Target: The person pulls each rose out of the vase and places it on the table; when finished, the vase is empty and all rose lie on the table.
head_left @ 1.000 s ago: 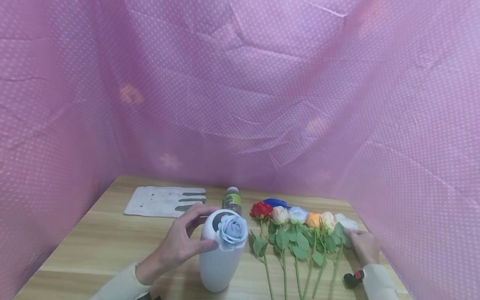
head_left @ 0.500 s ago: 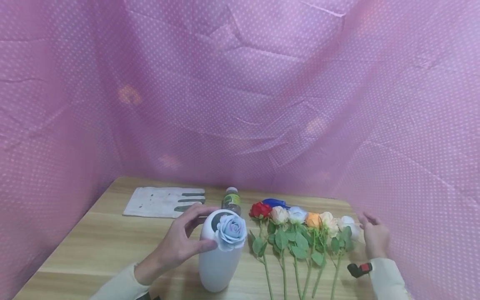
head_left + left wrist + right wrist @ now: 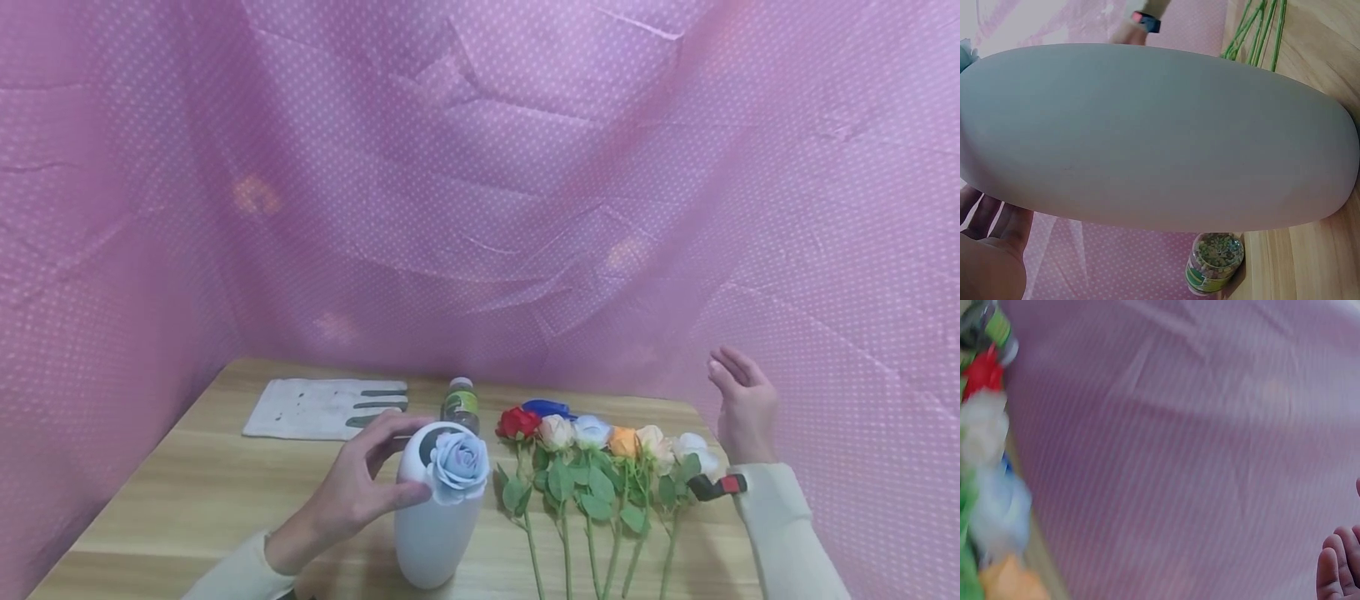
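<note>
My left hand (image 3: pixel 358 483) grips a tall white vase (image 3: pixel 435 542) near its mouth, thumb on the near side and fingers at the far side. A light blue rose (image 3: pixel 458 468) stands in the vase, its bloom leaning over the rim. The left wrist view is mostly filled by the side of the vase (image 3: pixel 1160 137), with the fingers at its lower left edge. My right hand (image 3: pixel 745 406) is raised above the table's right side, fingers loosely bent and holding nothing. Below and left of it lies a white rose (image 3: pixel 694 450), the rightmost of a row.
The row also has a red rose (image 3: pixel 518 423), an orange rose (image 3: pixel 624 442) and several pale ones, stems toward me. Behind them lies a blue object (image 3: pixel 546 407). A small bottle (image 3: pixel 461 402) stands behind the vase, and a white glove (image 3: pixel 311 408) lies back left. Pink cloth (image 3: pixel 480 208) surrounds the table.
My right hand has let go of the white rose, drawn off to the right and risen above the table. The left hand and vase have stayed in place.
</note>
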Demonstrator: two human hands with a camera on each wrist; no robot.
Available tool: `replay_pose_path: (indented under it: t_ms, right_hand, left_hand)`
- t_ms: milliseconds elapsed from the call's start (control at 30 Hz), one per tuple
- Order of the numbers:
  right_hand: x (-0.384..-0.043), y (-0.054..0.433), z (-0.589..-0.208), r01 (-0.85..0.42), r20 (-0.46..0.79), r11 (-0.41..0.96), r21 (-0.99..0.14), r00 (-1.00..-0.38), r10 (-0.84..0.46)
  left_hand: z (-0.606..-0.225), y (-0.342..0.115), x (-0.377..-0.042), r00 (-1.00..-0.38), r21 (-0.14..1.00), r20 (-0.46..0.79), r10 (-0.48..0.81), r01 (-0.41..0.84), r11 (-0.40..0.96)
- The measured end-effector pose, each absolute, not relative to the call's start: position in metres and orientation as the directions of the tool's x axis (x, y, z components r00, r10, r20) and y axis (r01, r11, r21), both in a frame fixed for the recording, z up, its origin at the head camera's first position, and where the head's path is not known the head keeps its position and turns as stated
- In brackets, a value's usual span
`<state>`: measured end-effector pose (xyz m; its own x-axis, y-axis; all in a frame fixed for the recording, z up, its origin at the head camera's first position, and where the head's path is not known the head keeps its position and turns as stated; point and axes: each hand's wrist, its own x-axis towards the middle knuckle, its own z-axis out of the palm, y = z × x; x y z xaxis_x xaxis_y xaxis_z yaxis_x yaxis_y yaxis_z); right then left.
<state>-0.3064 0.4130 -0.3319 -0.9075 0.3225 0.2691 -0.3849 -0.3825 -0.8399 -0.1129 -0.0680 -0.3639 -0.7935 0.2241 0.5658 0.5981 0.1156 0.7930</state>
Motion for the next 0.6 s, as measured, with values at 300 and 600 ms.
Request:
replay_pose_path:
  t_ms: [300,600]
  right_hand:
    - [-0.286,0.338,-0.297,-0.467,0.439,-0.21,-0.859,-0.883,0.166]
    - [-0.251,0.27,-0.287,-0.564,0.555,0.004,-0.826,-0.813,-0.175]
  left_hand:
    - [-0.365,-0.072,-0.113,-0.79,0.791,0.566,0.236,0.601,0.112]
    - [-0.366,-0.073,-0.114,-0.785,0.787,0.572,0.237,0.607,0.11]
